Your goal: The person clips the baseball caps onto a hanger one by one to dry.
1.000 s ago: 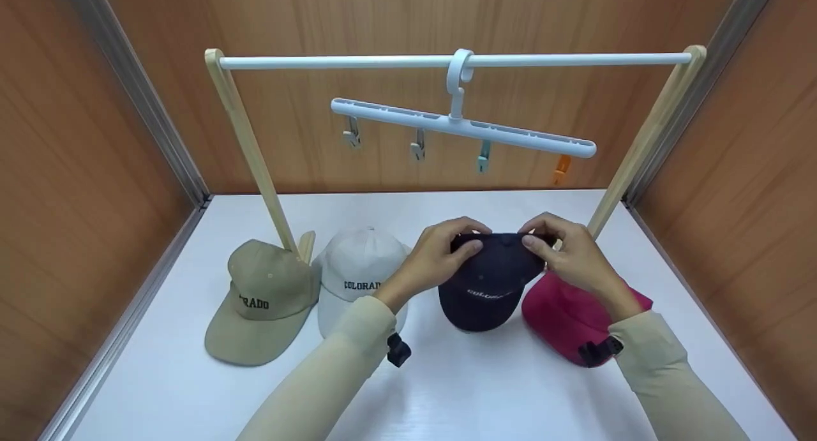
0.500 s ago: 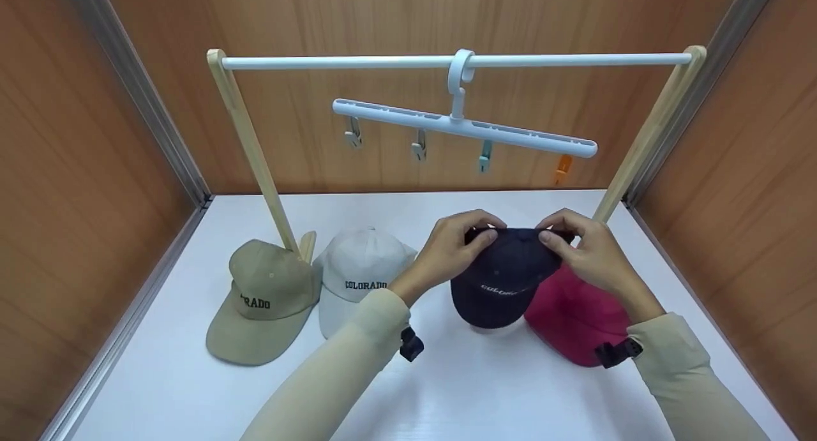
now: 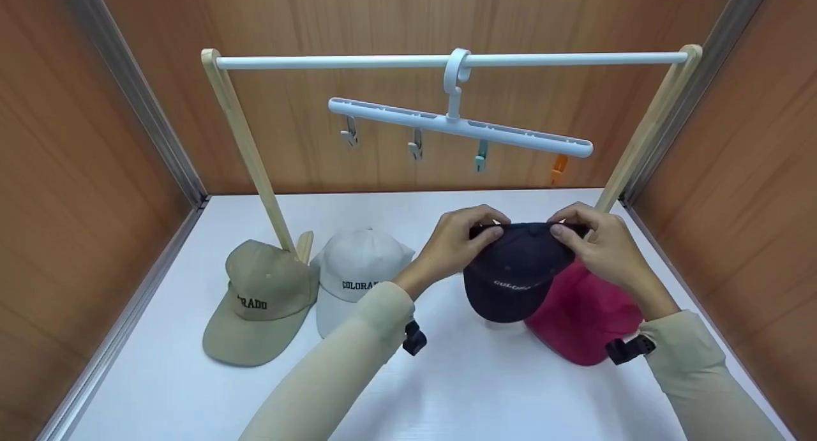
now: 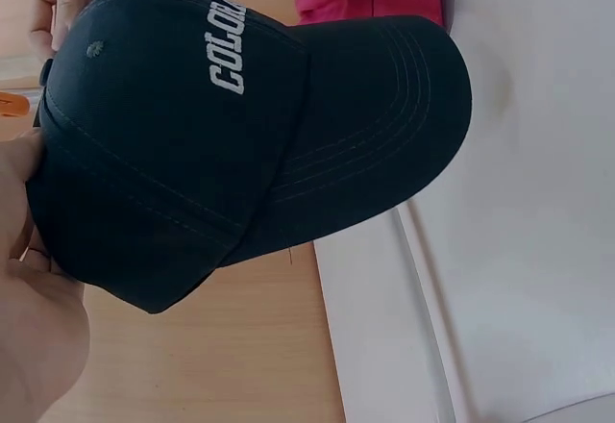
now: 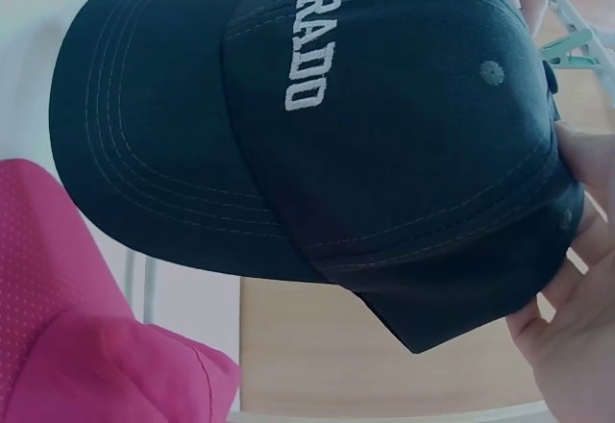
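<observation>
A dark navy baseball cap (image 3: pixel 517 262) with white lettering is held up over the table, its brim pointing down toward the front. My left hand (image 3: pixel 456 240) pinches the cap's upper left edge between thumb and fingers. On the upper right edge, my right hand (image 3: pixel 600 243) grips it the same way. Both wrist views show the cap's brim (image 4: pixel 384 115) and the embroidered text from close by. Behind and to the right of it lies a magenta cap (image 3: pixel 584 320), partly hidden by the navy cap and my right hand.
A pale blue hanger (image 3: pixel 459 127) hangs tilted from the rack's white bar (image 3: pixel 332 62). Below it dangle grey clips (image 3: pixel 415 146), a teal clip (image 3: pixel 480 160) and an orange clip (image 3: pixel 558 170). A khaki cap (image 3: pixel 265 294) and a white cap (image 3: pixel 360 262) lie at left.
Both hands have carried the navy cap to the right and slightly upward, so it overlaps more of the magenta cap in the head view. The grip on its edge stays the same.
</observation>
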Demonstrator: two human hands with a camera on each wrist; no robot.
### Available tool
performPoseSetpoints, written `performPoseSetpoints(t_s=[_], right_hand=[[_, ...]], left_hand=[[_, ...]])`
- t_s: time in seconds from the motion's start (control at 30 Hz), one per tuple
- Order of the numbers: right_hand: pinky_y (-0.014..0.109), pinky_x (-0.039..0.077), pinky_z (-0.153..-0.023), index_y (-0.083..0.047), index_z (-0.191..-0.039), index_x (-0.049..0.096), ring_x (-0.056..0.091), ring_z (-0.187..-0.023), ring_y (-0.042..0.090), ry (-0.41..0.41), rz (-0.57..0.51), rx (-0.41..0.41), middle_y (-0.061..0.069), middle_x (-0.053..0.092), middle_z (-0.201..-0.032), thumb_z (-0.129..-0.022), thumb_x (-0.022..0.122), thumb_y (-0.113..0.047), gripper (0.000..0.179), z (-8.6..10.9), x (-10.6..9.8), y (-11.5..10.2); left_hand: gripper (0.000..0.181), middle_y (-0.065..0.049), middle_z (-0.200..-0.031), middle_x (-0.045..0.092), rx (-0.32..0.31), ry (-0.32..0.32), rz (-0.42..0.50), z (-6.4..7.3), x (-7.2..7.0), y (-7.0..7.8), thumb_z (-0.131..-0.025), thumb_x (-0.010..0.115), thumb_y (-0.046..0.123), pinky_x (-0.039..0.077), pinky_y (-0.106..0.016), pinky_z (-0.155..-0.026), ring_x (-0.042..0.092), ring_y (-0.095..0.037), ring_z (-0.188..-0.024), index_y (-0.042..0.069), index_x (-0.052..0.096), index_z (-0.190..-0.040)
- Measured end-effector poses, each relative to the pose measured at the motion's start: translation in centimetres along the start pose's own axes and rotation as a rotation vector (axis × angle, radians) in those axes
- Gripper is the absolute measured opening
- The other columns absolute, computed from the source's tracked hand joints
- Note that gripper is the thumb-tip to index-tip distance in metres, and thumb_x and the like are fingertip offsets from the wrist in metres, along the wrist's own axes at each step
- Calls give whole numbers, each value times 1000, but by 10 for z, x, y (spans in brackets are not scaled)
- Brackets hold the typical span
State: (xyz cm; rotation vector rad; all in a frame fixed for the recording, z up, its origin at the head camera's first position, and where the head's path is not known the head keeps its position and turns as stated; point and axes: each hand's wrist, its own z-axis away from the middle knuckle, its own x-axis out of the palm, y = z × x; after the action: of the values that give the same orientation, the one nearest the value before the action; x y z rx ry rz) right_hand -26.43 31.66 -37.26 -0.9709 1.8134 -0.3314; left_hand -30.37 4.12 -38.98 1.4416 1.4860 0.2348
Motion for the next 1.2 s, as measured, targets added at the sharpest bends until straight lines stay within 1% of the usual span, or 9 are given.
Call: performPoseSetpoints(t_s=[0.2, 0.43, 0.6, 0.8, 0.9, 1.1, 1.2], right_hand=[[16, 48, -71, -11, -112, 76, 60, -80, 13, 22, 0, -11, 4, 76, -95, -102, 73, -12, 11, 0, -8, 1], [13, 49, -73, -10, -112, 77, 62, -81, 10, 44, 18, -38, 3, 76, -95, -102, 73, -9, 11, -1, -15, 1], [13, 49, -74, -7, -111, 75, 61, -83, 10, 54, 28, -40, 4, 75, -94, -103, 71, -9, 9, -1, -18, -2], [15, 47, -74, -6, -110, 74, 60, -84, 11, 80, 42, -18, 6, 75, -94, -103, 70, -8, 9, -1, -25, -1], [14, 47, -74, -5, -111, 74, 60, -84, 11, 94, 46, -4, 8, 74, -95, -103, 69, -8, 10, -1, -28, -1], [15, 46, -76, -5, -111, 74, 60, -86, 11, 118, 50, 12, 9, 75, -97, -104, 69, -9, 11, -3, -31, -3], [16, 46, -77, -5, -112, 74, 59, -88, 12, 120, 49, 23, 9, 74, -98, -104, 69, -11, 11, -5, -32, -5]], left_hand=[[18, 10, -104, 76, -2, 4, 21, -7, 4, 3, -106, 67, 18, 54, -20, -94, 66, -5, -99, 19, 76, -122], [17, 9, -106, 76, 24, 8, 6, -15, 6, 7, -106, 67, 16, 53, -19, -97, 66, -3, -101, 18, 76, -120], [18, 8, -109, 77, 33, 9, 2, -20, 6, 7, -106, 67, 15, 53, -19, -98, 67, -3, -104, 17, 77, -120], [17, 6, -112, 78, 73, 24, -27, -28, 11, 11, -107, 66, 14, 52, -17, -98, 68, -2, -106, 15, 77, -120], [17, 6, -113, 78, 83, 29, -45, -31, 13, 13, -107, 65, 14, 51, -17, -99, 68, -1, -107, 15, 77, -120], [17, 8, -114, 77, 60, 18, -27, -35, 13, 16, -107, 65, 13, 51, -17, -100, 67, -3, -107, 17, 76, -120], [17, 8, -115, 77, 51, 21, -36, -36, 11, 16, -107, 65, 13, 50, -18, -102, 67, -3, -109, 17, 75, -120]])
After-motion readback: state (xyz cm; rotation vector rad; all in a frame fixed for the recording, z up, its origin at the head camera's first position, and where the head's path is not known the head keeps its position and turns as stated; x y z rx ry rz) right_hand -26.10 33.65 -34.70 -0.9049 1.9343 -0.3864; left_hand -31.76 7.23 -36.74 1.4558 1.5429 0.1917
